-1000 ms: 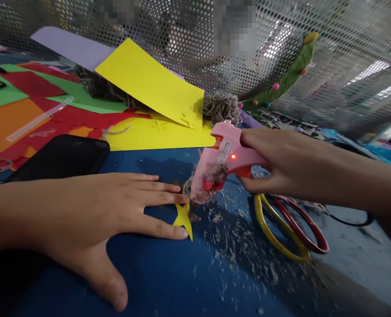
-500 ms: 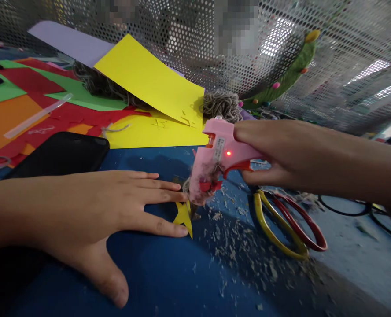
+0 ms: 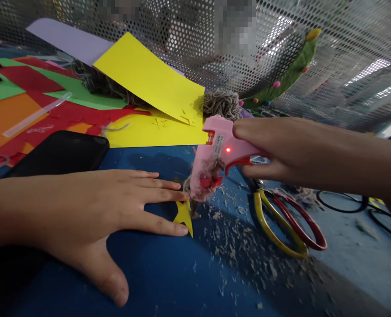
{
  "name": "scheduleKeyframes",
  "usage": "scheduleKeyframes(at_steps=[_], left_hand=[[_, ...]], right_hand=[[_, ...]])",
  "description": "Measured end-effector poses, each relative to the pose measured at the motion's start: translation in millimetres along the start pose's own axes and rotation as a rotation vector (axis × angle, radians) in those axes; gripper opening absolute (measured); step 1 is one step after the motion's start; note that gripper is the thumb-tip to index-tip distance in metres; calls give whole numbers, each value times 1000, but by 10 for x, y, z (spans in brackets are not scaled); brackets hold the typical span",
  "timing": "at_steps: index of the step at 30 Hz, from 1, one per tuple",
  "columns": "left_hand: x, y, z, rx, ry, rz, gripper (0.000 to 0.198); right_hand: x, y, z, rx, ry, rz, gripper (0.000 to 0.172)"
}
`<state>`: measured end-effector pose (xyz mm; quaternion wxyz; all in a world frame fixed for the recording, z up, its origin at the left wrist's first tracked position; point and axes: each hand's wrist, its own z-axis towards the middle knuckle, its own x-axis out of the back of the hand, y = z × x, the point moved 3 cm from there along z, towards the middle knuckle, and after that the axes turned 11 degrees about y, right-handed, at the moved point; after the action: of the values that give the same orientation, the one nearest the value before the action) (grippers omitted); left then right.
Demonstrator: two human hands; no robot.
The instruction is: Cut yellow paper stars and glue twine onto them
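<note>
Blue tabletop (image 3: 169,273) littered with scraps; mesh screen (image 3: 182,39) behind. Left hand (image 3: 93,211) flat, fingers spread, pinning star (image 3: 183,215); right hand (image 3: 281,152) gripping glue gun (image 3: 217,156).

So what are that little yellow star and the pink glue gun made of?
The yellow star looks like thin matte craft paper or card: flat with cleanly cut points. The pink glue gun seems to be smooth moulded plastic, its nose fouled with fluff and dried glue.

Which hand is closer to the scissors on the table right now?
Right. The right hand, gripping the glue gun, hovers just above the scissors; the left hand lies flat farther off.
</note>
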<state>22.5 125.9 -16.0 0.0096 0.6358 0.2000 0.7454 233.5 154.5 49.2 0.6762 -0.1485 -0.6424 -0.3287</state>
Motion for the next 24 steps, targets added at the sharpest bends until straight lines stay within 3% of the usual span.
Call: scheduleKeyframes(at_steps=[6,15,21,24], left_hand=[[37,45,33,34,-91,34,65],[47,52,46,38,-113,44,66],[42,33,38,35,-122,6,69],[31,22,30,24,-114,-47,72]], right_hand=[[2,7,11,-44,-67,-10,24],[-32,36,15,-34,-70,-24,23],[42,61,-31,-42,-11,-65,21],[142,190,-170,-148,33,-130,28]])
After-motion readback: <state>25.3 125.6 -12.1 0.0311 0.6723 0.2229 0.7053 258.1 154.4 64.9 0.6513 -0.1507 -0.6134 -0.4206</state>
